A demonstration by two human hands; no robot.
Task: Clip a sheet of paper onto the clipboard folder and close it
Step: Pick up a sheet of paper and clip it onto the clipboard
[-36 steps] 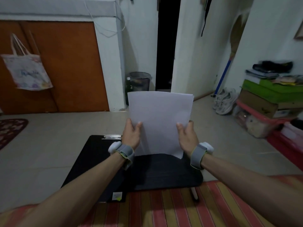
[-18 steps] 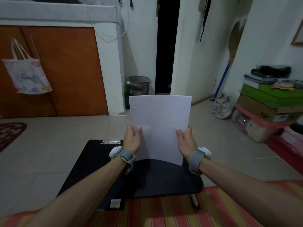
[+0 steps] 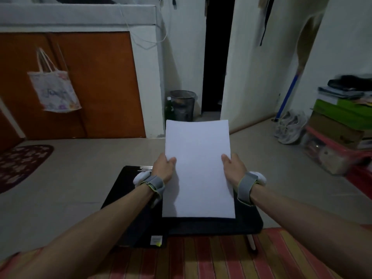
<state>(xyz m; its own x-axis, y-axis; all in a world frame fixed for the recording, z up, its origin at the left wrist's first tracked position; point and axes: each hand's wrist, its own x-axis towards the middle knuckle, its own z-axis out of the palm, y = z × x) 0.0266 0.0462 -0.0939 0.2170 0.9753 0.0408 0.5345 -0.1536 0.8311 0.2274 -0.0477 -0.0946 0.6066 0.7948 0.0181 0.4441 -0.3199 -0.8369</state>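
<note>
I hold a blank white sheet of paper [image 3: 198, 168] by its two side edges, my left hand [image 3: 164, 167] on the left edge and my right hand [image 3: 234, 168] on the right. The sheet tilts away from me over the open black clipboard folder [image 3: 128, 190] that lies flat on the floor. The folder's metal clip [image 3: 145, 168] shows at the far edge of its left panel, just left of my left hand. The paper and my arms hide much of the folder's right panel [image 3: 221, 224].
A striped red and yellow mat [image 3: 201, 258] lies under my forearms. A dark rug [image 3: 20, 164] is at the left, a mesh bin [image 3: 182, 105] by the doorway, shoes [image 3: 289, 127] and stacked boxes [image 3: 338, 125] at the right. A white pen [image 3: 252, 243] lies at the folder's near right corner.
The sheet has tipped forward and down from nearly upright, so it now lies lower over the folder's right panel. Both hands kept their hold and moved slightly down.
</note>
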